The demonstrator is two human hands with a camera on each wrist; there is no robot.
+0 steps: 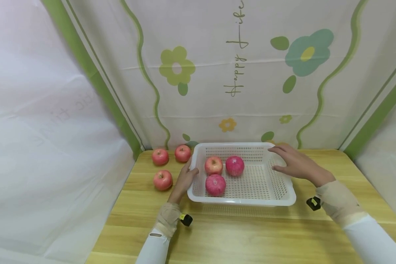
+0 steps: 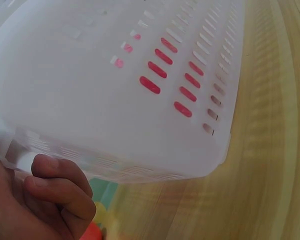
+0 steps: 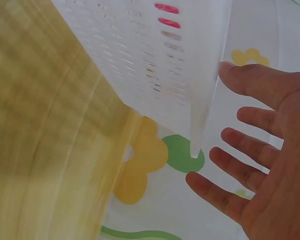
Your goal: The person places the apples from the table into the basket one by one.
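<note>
A white perforated plastic basket is in the middle of the head view, its long side toward me. Inside, on its left side, are a red-yellow apple and two magenta round fruits, their kind unclear. My left hand grips the basket's left rim, thumb over the top; in the left wrist view its fingers curl beneath the rim. At the right end, my right hand has spread, fairly straight fingers beside the rim. Its thumb is at the rim in the right wrist view; contact is unclear.
Three red apples lie left of the basket: one apple at the back, another apple beside it, a third apple nearer me. The wooden table meets a flowered curtain behind the basket.
</note>
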